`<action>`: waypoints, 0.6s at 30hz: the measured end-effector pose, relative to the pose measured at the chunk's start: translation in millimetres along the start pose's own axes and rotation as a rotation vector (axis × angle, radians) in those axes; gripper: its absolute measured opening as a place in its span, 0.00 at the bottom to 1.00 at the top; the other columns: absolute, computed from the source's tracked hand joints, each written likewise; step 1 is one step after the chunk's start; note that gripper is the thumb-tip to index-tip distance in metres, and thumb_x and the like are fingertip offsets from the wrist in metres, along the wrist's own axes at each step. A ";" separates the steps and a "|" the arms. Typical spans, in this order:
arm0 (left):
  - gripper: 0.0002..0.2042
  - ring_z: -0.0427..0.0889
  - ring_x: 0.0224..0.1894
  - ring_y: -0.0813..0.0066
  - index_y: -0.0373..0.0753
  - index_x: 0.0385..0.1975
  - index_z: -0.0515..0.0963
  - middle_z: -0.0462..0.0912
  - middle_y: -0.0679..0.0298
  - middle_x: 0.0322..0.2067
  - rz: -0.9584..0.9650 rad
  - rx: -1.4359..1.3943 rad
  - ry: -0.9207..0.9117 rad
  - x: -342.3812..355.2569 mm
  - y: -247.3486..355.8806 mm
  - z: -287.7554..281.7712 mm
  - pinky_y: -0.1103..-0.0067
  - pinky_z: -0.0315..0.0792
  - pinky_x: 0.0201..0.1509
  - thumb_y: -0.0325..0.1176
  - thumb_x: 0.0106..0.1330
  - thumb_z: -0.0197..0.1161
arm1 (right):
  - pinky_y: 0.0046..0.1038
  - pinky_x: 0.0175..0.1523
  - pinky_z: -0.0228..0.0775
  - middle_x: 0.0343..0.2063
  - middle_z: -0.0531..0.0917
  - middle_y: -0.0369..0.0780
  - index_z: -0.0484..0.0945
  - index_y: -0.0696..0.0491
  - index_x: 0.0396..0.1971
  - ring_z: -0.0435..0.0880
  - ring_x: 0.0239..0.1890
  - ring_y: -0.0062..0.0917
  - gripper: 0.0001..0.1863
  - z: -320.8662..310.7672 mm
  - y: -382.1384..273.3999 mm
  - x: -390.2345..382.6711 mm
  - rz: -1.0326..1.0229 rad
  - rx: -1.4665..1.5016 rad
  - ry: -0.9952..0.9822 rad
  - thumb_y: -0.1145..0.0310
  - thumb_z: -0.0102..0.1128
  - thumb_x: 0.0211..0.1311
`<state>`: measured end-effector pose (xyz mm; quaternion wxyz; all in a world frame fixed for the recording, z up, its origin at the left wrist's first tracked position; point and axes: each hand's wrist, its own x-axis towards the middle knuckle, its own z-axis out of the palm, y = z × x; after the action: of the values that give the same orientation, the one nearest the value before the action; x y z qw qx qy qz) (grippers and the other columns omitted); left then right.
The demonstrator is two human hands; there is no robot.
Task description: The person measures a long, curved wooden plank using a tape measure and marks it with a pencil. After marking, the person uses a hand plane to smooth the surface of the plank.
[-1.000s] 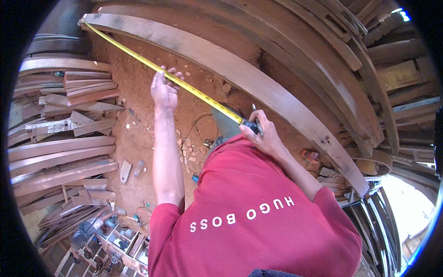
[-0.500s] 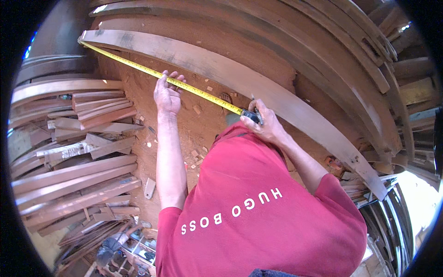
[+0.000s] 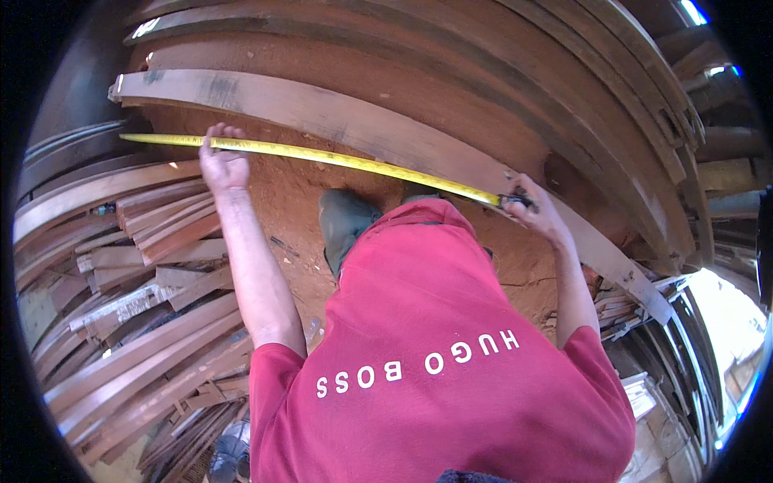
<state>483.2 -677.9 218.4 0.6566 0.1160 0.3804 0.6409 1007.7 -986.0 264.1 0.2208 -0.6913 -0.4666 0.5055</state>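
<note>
My right hand [image 3: 541,216] is closed around the dark case of a tape measure [image 3: 515,200], over the middle of a long curved plank [image 3: 378,121]. From the case the yellow tape blade [image 3: 362,163] runs out leftward. My left hand [image 3: 224,165] supports the blade near its far end, with the thumb at one edge and the fingers curled behind it. The blade's free tip hangs beyond that hand, apart from the plank's left end and nearer to me. Something small and dark pokes up by my right fingers, too small to name.
Several more curved planks [image 3: 451,68] lie beyond the curved one. Stacked boards [image 3: 161,322] fill the left side, and timber [image 3: 684,346] leans at the right. Reddish sawdust covers the ground [image 3: 298,258]. Part of another person [image 3: 232,455] shows at the lower left.
The tape's tip has come off the plank's left end and now hangs nearer to me. My left hand has moved left and my right hand right, so they are farther apart.
</note>
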 end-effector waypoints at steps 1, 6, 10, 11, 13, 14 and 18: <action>0.11 0.80 0.42 0.64 0.34 0.41 0.78 0.82 0.58 0.38 0.008 -0.012 -0.058 19.2 23.5 -4.2 0.65 0.77 0.52 0.35 0.70 0.56 | 0.22 0.36 0.66 0.29 0.75 0.33 0.71 0.52 0.36 0.73 0.32 0.19 0.16 -1.5 7.0 4.1 0.030 0.030 0.029 0.58 0.63 0.55; 0.09 0.76 0.32 0.71 0.31 0.37 0.78 0.78 0.61 0.30 0.154 0.048 -0.049 114.4 157.4 -52.9 0.72 0.75 0.41 0.31 0.69 0.56 | 0.21 0.29 0.69 0.29 0.79 0.33 0.74 0.50 0.37 0.77 0.33 0.17 0.12 -17.3 16.3 4.9 0.344 0.158 0.009 0.63 0.62 0.55; 0.11 0.71 0.28 0.75 0.35 0.41 0.73 0.73 0.65 0.28 0.089 -0.027 -0.123 185.1 257.5 -130.2 0.75 0.71 0.35 0.35 0.76 0.45 | 0.19 0.28 0.66 0.28 0.79 0.31 0.75 0.48 0.35 0.77 0.33 0.14 0.10 21.6 4.1 18.4 0.342 0.264 0.127 0.65 0.63 0.53; 0.11 0.70 0.28 0.74 0.35 0.41 0.73 0.73 0.64 0.28 0.035 -0.039 -0.115 193.8 263.7 -132.1 0.75 0.70 0.34 0.35 0.76 0.45 | 0.19 0.29 0.66 0.28 0.79 0.31 0.75 0.48 0.35 0.76 0.32 0.14 0.11 32.4 -4.3 22.3 0.321 0.269 0.171 0.65 0.65 0.52; 0.12 0.70 0.28 0.73 0.34 0.40 0.73 0.72 0.62 0.27 0.014 -0.027 -0.044 211.9 274.3 -138.7 0.74 0.69 0.33 0.36 0.76 0.45 | 0.19 0.32 0.66 0.30 0.79 0.30 0.75 0.49 0.35 0.75 0.33 0.14 0.13 46.4 -22.6 30.5 0.375 0.214 0.157 0.64 0.68 0.51; 0.12 0.70 0.28 0.73 0.34 0.39 0.73 0.72 0.63 0.27 0.019 -0.023 -0.005 221.0 283.4 -150.7 0.75 0.69 0.33 0.35 0.76 0.45 | 0.19 0.33 0.66 0.31 0.79 0.30 0.75 0.49 0.36 0.75 0.33 0.14 0.15 54.6 -31.1 33.0 0.401 0.191 0.134 0.64 0.70 0.51; 0.07 0.70 0.26 0.75 0.33 0.36 0.74 0.72 0.65 0.25 -0.020 -0.014 0.001 259.5 311.8 -204.2 0.78 0.70 0.32 0.30 0.72 0.51 | 0.20 0.36 0.65 0.32 0.78 0.29 0.75 0.50 0.35 0.74 0.33 0.13 0.16 82.9 -95.7 58.4 0.328 0.076 0.129 0.62 0.72 0.51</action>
<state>87.2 -457.7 187.3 0.6635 0.1074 0.3774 0.6370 895.4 -904.5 277.2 0.1910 -0.7803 -0.3129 0.5066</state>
